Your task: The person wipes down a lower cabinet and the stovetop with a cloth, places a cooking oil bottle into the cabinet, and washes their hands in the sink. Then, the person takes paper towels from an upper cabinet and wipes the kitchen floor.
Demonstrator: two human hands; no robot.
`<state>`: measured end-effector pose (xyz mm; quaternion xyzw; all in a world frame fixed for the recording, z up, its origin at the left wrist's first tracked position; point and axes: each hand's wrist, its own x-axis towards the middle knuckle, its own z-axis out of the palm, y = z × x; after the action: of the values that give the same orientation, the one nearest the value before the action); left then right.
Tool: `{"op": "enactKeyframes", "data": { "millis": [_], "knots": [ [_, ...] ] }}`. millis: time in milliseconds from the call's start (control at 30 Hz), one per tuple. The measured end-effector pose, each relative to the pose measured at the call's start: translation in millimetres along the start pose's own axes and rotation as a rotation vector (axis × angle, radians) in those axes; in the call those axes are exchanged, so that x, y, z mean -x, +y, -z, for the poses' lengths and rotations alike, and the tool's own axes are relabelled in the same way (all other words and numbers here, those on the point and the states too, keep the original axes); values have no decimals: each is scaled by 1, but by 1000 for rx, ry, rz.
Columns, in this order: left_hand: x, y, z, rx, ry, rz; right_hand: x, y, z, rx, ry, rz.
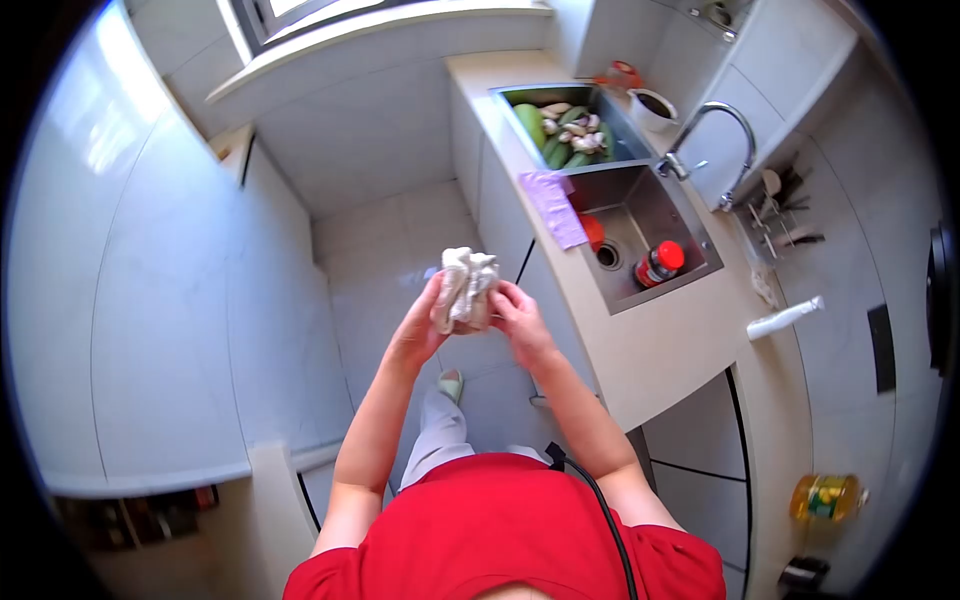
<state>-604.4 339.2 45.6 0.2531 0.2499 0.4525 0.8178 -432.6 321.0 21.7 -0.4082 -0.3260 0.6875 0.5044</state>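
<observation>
Tiled floor (370,235) and beige counter (665,345) form the work area in the head view; clock positions are taken about the white cloth (466,290), which is bunched near the centre, above the floor and clear of the counter edge.

Left hand (418,328), at 8 o'clock: fingers closed around the near side of the bundle, thumb upward; right hand (518,322), at 4 o'clock: fingers curled and gripping the opposite edge; fingertips beneath the folds are hidden; the two-sided hold probably keeps the loose layers together.

Metal sink (685,225), from 1 to 3 o'clock: the far basin holds green vegetables (528,122) and garlic bulbs (590,138), likely contained there against rolling; the near basin holds a red-capped jar (660,264), leaning beside the drain (606,256); a purple cloth (553,208) at 1 o'clock lies over the front rim, within easy reach; the faucet (735,115) at 2 o'clock stands behind both basins, presumably so that its spout can serve either.
</observation>
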Motion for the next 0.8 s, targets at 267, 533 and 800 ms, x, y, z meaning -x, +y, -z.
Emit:
{"op": "enactKeyframes", "data": {
  "millis": [267, 533, 800],
  "knots": [
    [-209, -10, -53, -413, -256, 338, -61, -120, 82, 66, 603, 585],
    [-345, -85, -75, -301, -219, 620, -111, -150, 174, 1164, 897, 446],
    [-412, -130, -108, -849, -728, -114, -126, -173, 234, 1416, 752, 541]
  ]
}}
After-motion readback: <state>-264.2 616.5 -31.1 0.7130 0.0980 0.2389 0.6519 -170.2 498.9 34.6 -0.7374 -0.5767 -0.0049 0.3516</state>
